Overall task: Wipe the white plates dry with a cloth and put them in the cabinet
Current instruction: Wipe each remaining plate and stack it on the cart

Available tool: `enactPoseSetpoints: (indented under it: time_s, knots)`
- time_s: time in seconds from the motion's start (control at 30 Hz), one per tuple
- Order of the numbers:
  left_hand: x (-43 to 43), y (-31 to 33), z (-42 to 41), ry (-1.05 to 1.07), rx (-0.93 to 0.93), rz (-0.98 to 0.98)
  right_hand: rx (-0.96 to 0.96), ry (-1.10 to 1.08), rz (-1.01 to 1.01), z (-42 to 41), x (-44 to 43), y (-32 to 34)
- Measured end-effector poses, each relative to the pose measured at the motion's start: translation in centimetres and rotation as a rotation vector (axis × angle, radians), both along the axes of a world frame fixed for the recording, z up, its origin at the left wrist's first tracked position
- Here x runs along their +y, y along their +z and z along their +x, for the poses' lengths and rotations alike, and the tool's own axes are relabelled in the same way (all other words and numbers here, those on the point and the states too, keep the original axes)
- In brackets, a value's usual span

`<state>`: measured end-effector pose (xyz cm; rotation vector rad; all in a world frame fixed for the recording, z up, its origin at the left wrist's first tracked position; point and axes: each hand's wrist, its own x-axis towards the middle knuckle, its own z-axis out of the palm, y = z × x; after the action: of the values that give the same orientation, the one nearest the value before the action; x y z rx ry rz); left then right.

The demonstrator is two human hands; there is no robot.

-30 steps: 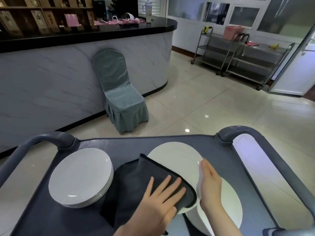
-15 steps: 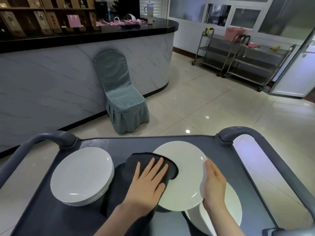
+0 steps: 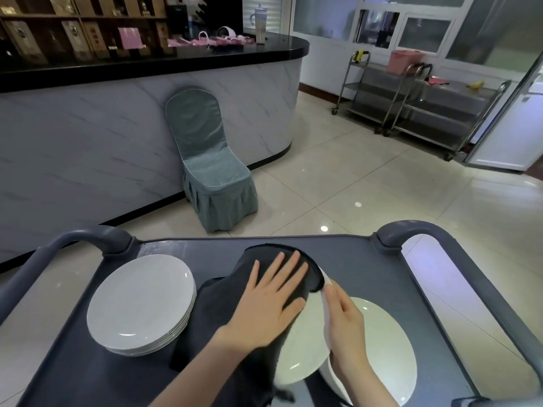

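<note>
Pressing: our left hand (image 3: 273,304), fingers spread flat, on cloth (image 3: 217,315) over plate (image 3: 305,351).
Gripping: our right hand (image 3: 346,327), curled on plate's right rim.

White plates (image 3: 141,301), dark grey cloth (image 3: 217,312), grey cart (image 3: 367,265), teal chair cover (image 3: 211,160).

Seen from a head-worn camera: the person's left hand (image 3: 271,302) and right hand (image 3: 346,327) were bare, with left forearm (image 3: 202,368) and right forearm (image 3: 374,389) uncovered to the frame's lower edge.
</note>
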<state>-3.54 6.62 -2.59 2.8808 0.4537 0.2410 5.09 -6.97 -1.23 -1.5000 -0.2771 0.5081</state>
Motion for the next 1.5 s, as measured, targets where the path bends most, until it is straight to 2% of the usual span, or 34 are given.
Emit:
enactPoseSetpoints:
  time_s: [0.13,0.27,0.37,0.47,0.53,0.6,0.73,0.9,0.97,1.03,1.13,1.23,1.3,1.5]
  knots:
    - [1.5,0.9,0.6,0.059,-0.102,0.075,-0.127,0.194,-0.001,1.2,-0.2,2.1]
    - [2.8,2.8,1.6,-0.012,-0.163,-0.031,-0.298,0.359,-0.117,1.5,0.0,2.7]
    - [3.5,3.5,1.2,-0.026,-0.244,-0.238,-0.398,0.418,-0.175,2.5,-0.2,3.3]
    - [3.6,2.8,-0.1,0.110,-0.384,-0.474,-0.434,0.417,-0.158,3.8,-0.7,3.8]
    - [3.0,1.7,-0.9,0.237,-0.486,-0.660,-0.380,0.358,-0.115,4.4,-1.3,3.9]
    - [2.4,0.7,-1.5,0.334,-0.533,-0.739,-0.290,0.292,-0.064,4.4,-1.8,3.7]
    - [3.2,1.0,-1.8,0.316,-0.445,-0.716,-0.237,0.316,-0.078,3.8,-2.1,2.9]
    - [4.0,3.4,-0.7,0.010,-0.171,-0.556,-0.399,0.558,-0.199,3.3,-0.8,3.9]
    - [4.0,3.7,-0.4,-0.023,-0.165,-0.572,-0.425,0.554,-0.220,3.2,-0.6,3.9]
    - [3.8,3.2,-1.0,0.058,-0.266,-0.668,-0.383,0.488,-0.175,3.6,-1.0,4.0]
    - [2.8,1.3,-2.2,0.345,-0.465,-0.749,-0.191,0.291,0.002,3.6,-1.6,4.2]
    - [1.7,0.1,-2.7,0.458,-0.515,-0.794,-0.028,0.202,0.107,2.6,-1.9,4.2]
    - [2.3,0.2,-2.7,0.418,-0.472,-0.773,-0.062,0.258,0.041,2.5,-2.1,4.1]
    - [4.0,1.9,-1.9,0.132,-0.218,-0.657,-0.340,0.560,-0.244,4.1,-1.1,5.2]
